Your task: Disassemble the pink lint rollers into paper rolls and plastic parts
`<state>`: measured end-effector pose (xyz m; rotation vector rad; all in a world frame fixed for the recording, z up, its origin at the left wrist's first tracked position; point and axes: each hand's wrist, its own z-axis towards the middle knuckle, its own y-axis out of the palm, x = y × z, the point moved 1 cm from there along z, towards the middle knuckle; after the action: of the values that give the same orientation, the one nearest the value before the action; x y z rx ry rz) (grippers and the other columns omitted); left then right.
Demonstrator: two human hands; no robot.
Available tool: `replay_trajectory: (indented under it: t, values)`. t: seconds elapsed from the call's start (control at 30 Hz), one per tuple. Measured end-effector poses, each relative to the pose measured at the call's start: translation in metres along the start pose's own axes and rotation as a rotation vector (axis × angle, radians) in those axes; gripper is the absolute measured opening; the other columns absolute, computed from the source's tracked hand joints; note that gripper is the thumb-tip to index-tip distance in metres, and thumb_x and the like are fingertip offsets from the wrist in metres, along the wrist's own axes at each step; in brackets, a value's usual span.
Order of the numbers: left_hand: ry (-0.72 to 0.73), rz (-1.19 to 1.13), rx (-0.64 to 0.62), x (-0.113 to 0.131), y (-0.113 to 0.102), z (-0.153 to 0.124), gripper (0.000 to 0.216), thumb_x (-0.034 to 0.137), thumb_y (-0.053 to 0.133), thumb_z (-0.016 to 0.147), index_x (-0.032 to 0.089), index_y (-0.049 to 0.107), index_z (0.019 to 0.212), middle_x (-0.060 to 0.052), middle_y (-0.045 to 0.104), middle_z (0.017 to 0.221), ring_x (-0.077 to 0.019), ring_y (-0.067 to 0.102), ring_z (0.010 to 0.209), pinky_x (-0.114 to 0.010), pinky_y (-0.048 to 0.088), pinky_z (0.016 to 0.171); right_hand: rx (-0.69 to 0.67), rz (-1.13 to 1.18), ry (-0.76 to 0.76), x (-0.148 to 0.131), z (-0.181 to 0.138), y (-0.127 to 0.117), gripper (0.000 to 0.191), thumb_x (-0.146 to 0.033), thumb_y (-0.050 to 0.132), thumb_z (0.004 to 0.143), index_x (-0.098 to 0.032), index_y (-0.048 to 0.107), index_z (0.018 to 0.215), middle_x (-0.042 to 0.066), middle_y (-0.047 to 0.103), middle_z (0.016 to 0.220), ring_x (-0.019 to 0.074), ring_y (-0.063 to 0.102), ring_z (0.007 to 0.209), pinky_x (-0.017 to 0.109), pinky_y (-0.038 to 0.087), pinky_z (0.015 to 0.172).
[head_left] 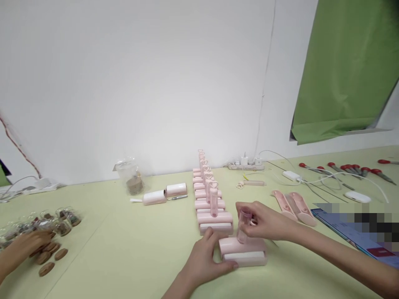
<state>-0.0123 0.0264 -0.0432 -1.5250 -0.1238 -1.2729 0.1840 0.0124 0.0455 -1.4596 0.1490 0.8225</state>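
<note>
My left hand [207,259] grips the left end of a pink lint roller [243,251] lying on the pale green table [131,249]. My right hand [264,222] pinches a clear pink handle tube [243,226] and holds it upright on top of that roller. Behind them runs a row of several finished pink rollers [209,195], each with an upright handle.
Another person's hand [26,245] at far left rests among small glass jars [59,222] and cork lids [46,268]. Two loose rollers [165,194], a plastic bag [131,176], pink shells [294,207], a power strip [246,166], cables and red-handled screwdrivers [349,169] lie further back.
</note>
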Motion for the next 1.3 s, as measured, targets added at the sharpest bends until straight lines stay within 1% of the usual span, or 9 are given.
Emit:
replay_trajectory:
  t: [0.2, 0.4, 0.53, 0.67, 0.8, 0.9, 0.97, 1.07, 1.3]
  values:
    - [-0.054, -0.102, 0.037, -0.002, 0.003, -0.002, 0.057, 0.036, 0.068, 0.059, 0.025, 0.046, 0.111, 0.001, 0.051, 0.098, -0.0112, 0.044, 0.069, -0.024, 0.038, 0.069, -0.169, 0.159, -0.064, 0.006, 0.010, 0.011, 0.011, -0.009, 0.045, 0.057, -0.015, 0.038, 0.063, -0.006, 0.037, 0.056, 0.0065, 0.032, 0.053, 0.015, 0.022, 0.045]
    - [-0.086, -0.144, 0.026, -0.001, 0.000, -0.006, 0.052, 0.034, 0.068, 0.059, 0.024, 0.049, 0.106, 0.002, 0.050, 0.096, -0.0091, 0.040, 0.065, -0.020, 0.034, 0.060, -0.160, 0.244, -0.076, 0.021, -0.002, 0.008, 0.018, -0.026, 0.053, 0.070, -0.016, 0.049, 0.084, 0.000, 0.046, 0.076, 0.0118, 0.041, 0.067, 0.019, 0.034, 0.058]
    - [-0.164, -0.215, -0.029, 0.001, -0.004, -0.008, 0.062, 0.031, 0.072, 0.054, 0.024, 0.045, 0.110, 0.000, 0.050, 0.104, -0.0144, 0.048, 0.083, -0.024, 0.038, 0.074, 0.021, 0.573, 0.129, 0.033, -0.023, -0.006, 0.050, -0.042, 0.051, 0.071, -0.021, 0.046, 0.116, 0.005, 0.048, 0.093, 0.0207, 0.047, 0.088, 0.032, 0.041, 0.079]
    - [-0.245, -0.091, -0.031, 0.018, -0.016, -0.006, 0.093, 0.041, 0.082, 0.030, 0.021, 0.045, 0.112, -0.004, 0.050, 0.105, -0.0232, 0.046, 0.095, -0.032, 0.037, 0.083, 0.185, 0.790, 0.224, 0.034, -0.034, -0.018, 0.043, -0.054, 0.049, 0.078, -0.018, 0.060, 0.100, 0.008, 0.056, 0.094, 0.0254, 0.046, 0.103, 0.036, 0.035, 0.094]
    - [-0.140, -0.053, 0.185, 0.052, -0.023, 0.003, 0.060, 0.037, 0.073, 0.053, 0.021, 0.048, 0.104, -0.004, 0.050, 0.102, -0.0212, 0.045, 0.094, -0.033, 0.036, 0.083, 0.306, 0.639, 0.102, 0.021, -0.028, -0.026, 0.041, -0.055, 0.048, 0.082, -0.019, 0.063, 0.094, 0.007, 0.056, 0.105, 0.0255, 0.038, 0.113, 0.035, 0.030, 0.097]
    - [-0.065, -0.388, 0.235, 0.070, -0.012, 0.024, 0.048, 0.029, 0.061, 0.064, 0.019, 0.044, 0.108, -0.006, 0.051, 0.108, -0.0184, 0.046, 0.101, -0.032, 0.034, 0.090, 0.295, 0.601, -0.021, 0.006, -0.016, -0.024, 0.041, -0.054, 0.046, 0.084, -0.018, 0.061, 0.097, 0.008, 0.058, 0.103, 0.0249, 0.043, 0.108, 0.034, 0.038, 0.090]
    - [-0.048, -0.674, 0.179, 0.071, 0.001, 0.041, 0.029, 0.026, 0.056, 0.061, 0.014, 0.050, 0.087, -0.005, 0.058, 0.080, -0.0167, 0.055, 0.079, -0.028, 0.043, 0.071, 0.223, 0.636, -0.107, -0.004, -0.007, -0.019, 0.043, -0.053, 0.045, 0.085, -0.016, 0.059, 0.101, 0.009, 0.060, 0.098, 0.0233, 0.051, 0.097, 0.032, 0.043, 0.081]
    - [-0.056, -0.822, 0.117, 0.063, 0.017, 0.060, 0.012, 0.028, 0.045, 0.054, 0.016, 0.043, 0.054, 0.003, 0.039, 0.041, -0.0088, 0.040, 0.036, -0.021, 0.032, 0.039, 0.130, 0.654, -0.198, -0.013, 0.001, -0.013, 0.039, -0.050, 0.044, 0.087, -0.015, 0.057, 0.100, 0.008, 0.060, 0.094, 0.0200, 0.056, 0.087, 0.029, 0.046, 0.076]
    - [-0.022, -0.872, 0.175, 0.059, 0.027, 0.060, 0.009, 0.026, 0.040, 0.049, 0.018, 0.039, 0.045, 0.005, 0.032, 0.036, -0.0049, 0.029, 0.032, -0.019, 0.022, 0.033, 0.122, 0.576, -0.184, -0.014, 0.002, -0.006, 0.037, -0.049, 0.042, 0.088, -0.016, 0.057, 0.097, 0.007, 0.059, 0.095, 0.0189, 0.057, 0.084, 0.026, 0.048, 0.069]
